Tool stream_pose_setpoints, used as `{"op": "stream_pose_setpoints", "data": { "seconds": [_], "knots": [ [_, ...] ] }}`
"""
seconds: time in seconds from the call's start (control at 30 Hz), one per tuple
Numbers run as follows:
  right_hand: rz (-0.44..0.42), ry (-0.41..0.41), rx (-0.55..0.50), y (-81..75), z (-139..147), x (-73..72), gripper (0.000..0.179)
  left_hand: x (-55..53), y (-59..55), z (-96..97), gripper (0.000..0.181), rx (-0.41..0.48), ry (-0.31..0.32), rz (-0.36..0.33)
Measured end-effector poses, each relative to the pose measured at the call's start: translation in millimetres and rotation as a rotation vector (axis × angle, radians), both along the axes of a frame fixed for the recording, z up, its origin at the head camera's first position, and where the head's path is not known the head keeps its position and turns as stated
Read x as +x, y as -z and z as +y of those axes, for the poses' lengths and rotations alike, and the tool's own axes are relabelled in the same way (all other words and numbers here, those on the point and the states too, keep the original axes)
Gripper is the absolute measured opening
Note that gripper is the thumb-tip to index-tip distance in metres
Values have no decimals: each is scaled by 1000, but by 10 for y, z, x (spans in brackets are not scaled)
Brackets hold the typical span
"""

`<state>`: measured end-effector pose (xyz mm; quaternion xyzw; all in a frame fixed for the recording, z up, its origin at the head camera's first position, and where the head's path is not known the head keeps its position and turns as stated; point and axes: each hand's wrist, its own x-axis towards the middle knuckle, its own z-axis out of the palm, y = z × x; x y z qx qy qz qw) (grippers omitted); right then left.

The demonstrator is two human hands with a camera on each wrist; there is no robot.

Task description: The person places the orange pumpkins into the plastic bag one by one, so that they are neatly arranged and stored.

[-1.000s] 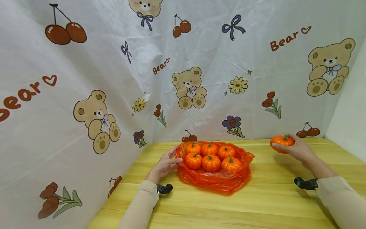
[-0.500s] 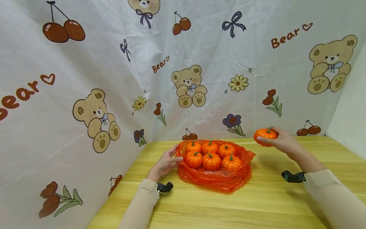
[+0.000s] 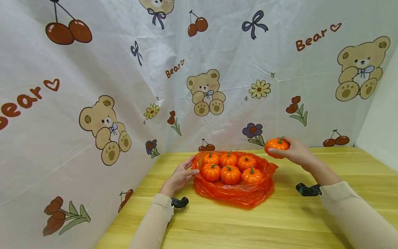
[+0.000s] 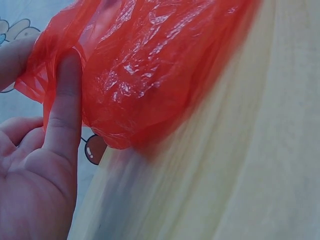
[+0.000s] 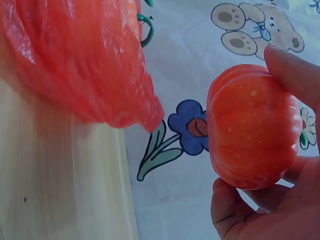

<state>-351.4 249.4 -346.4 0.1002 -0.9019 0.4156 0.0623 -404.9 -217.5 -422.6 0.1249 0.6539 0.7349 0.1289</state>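
Observation:
A red plastic bag (image 3: 233,195) stands open on the table, with several small orange pumpkins (image 3: 230,175) in two rows inside it. My left hand (image 3: 181,177) pinches the bag's left rim; in the left wrist view the thumb (image 4: 68,100) lies over the thin red film (image 4: 145,75). To the right of the bag, my right hand (image 3: 296,152) holds another orange pumpkin (image 3: 276,146) above the table, green stem up. In the right wrist view that pumpkin (image 5: 252,127) sits between thumb and fingers, apart from the bag (image 5: 80,65).
The wooden table (image 3: 230,228) meets a white cloth backdrop (image 3: 230,131) printed with bears, cherries and flowers. A white wall (image 3: 379,128) rises at the right. Black wrist-worn devices (image 3: 308,189) hang under both sleeves.
My right hand has carried its pumpkin leftward, closer to the bag and a little higher. The left hand keeps its place at the bag's rim.

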Motion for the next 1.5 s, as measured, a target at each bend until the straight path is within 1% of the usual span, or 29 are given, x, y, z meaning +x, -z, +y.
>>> {"op": "stream_pose_setpoints", "data": {
  "seconds": [0.27,0.4,0.63,0.73,0.97,1.17,1.3,1.43,1.5],
  "knots": [
    [-16,-48,-12,-23,-174,-9,78,-4,2,-9,88,-21,8,6],
    [-22,-62,-8,-64,-263,14,82,0,-5,-6,88,-17,9,7],
    [-90,-155,-28,-132,-491,62,90,4,0,-10,87,-12,12,3],
    [-97,-191,-26,-139,-601,82,90,4,-6,-11,88,-15,8,-1],
    [-70,-233,6,-139,-849,132,88,-13,-14,-2,88,-14,0,11],
    [-46,-286,16,-113,-1016,160,81,-6,-12,-5,87,-27,-14,-6],
    [-44,-287,59,-86,-1092,164,80,-9,-19,-11,88,-11,2,3],
    [-73,-281,104,-53,-1178,159,85,-17,-25,-11,88,-1,7,5],
    [-74,-276,129,-28,-1225,156,87,-13,-29,-5,87,-6,3,4]
  ]
}}
